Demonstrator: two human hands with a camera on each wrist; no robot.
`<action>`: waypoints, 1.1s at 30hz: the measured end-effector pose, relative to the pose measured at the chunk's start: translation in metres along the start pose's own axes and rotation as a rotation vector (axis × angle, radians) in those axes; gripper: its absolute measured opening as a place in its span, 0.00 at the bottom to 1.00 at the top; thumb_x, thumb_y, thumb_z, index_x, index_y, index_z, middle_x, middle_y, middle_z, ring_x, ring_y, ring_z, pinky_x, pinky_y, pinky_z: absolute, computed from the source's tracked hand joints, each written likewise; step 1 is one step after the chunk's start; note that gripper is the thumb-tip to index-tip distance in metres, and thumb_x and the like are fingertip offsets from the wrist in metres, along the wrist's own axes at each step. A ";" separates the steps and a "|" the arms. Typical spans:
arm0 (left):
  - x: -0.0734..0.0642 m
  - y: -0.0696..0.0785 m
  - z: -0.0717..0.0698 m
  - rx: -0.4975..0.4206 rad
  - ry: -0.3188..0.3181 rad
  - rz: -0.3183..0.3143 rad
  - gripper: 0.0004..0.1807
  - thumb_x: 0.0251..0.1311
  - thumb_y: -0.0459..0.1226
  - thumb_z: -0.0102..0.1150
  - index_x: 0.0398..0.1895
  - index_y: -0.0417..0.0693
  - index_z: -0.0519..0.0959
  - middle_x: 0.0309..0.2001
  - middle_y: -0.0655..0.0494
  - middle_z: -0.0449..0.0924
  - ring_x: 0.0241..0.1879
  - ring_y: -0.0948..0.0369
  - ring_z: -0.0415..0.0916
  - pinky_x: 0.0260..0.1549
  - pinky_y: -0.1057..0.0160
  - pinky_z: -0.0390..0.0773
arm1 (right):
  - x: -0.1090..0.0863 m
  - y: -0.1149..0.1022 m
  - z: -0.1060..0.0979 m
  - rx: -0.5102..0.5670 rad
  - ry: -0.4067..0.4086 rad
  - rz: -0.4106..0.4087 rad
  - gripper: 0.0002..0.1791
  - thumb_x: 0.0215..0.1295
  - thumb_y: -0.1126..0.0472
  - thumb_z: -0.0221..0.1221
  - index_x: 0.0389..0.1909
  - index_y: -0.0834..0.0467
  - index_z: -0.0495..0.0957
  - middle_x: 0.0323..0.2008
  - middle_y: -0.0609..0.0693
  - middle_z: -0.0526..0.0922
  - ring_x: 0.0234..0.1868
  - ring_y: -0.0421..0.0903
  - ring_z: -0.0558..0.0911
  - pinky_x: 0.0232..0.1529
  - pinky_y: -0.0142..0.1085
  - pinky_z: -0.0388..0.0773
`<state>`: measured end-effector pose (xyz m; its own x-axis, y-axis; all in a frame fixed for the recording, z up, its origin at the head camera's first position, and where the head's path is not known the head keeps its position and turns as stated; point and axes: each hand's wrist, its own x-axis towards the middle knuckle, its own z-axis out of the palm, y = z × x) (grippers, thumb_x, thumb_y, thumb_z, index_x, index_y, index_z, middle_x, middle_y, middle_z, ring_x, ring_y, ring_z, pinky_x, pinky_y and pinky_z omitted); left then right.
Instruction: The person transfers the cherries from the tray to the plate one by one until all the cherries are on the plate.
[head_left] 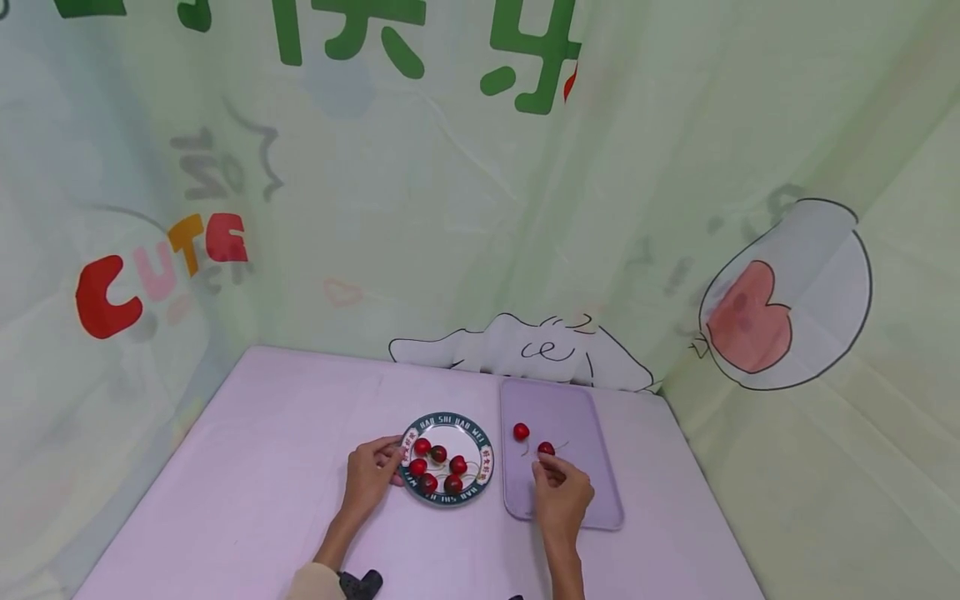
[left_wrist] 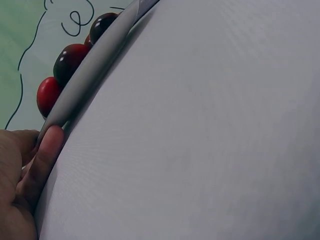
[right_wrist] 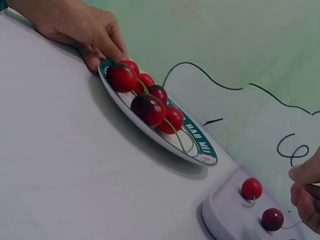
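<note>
My left hand (head_left: 369, 475) grips the left rim of a round white plate (head_left: 480, 437) with a dark green lettered border. Several red cherries (head_left: 453, 484), some with green stems, lie on it. In the left wrist view the fingertips (left_wrist: 52, 140) are at the plate's edge. Over the lilac tray (head_left: 607, 492), my right hand (head_left: 562, 498) has its fingers loosely bent, with nothing visible between them. Its fingertips are right by a dark red cherry (head_left: 546, 448) on the tray. A brighter cherry (head_left: 521, 432) lies farther back and left on the tray, its stem pointing toward the front.
The tray stands just right of the plate on a pale lilac table (head_left: 300, 433). Printed curtains (head_left: 450, 208) hang behind the table and along its sides. A black device (head_left: 362, 585) sits at the left wrist.
</note>
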<state>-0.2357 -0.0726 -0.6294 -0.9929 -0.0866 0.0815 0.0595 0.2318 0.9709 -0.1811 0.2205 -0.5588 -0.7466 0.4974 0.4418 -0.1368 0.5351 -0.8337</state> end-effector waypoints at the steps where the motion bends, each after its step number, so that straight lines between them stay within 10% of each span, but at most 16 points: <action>1: 0.000 0.000 0.000 0.001 0.000 -0.002 0.18 0.74 0.32 0.67 0.64 0.36 0.85 0.35 0.48 0.88 0.20 0.62 0.84 0.25 0.74 0.83 | 0.001 0.003 -0.004 -0.001 0.013 0.002 0.06 0.59 0.77 0.73 0.38 0.68 0.92 0.30 0.63 0.91 0.26 0.30 0.79 0.30 0.17 0.76; 33: 0.000 -0.003 0.002 -0.021 0.010 0.016 0.18 0.74 0.33 0.68 0.64 0.36 0.85 0.35 0.47 0.87 0.19 0.61 0.84 0.25 0.72 0.85 | 0.003 0.057 -0.035 -0.196 0.054 0.123 0.09 0.61 0.71 0.74 0.41 0.71 0.90 0.32 0.64 0.91 0.24 0.32 0.77 0.23 0.20 0.71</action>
<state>-0.2363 -0.0719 -0.6329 -0.9907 -0.0925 0.0996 0.0780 0.2132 0.9739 -0.1684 0.2769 -0.5933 -0.7133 0.5999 0.3625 0.0856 0.5878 -0.8045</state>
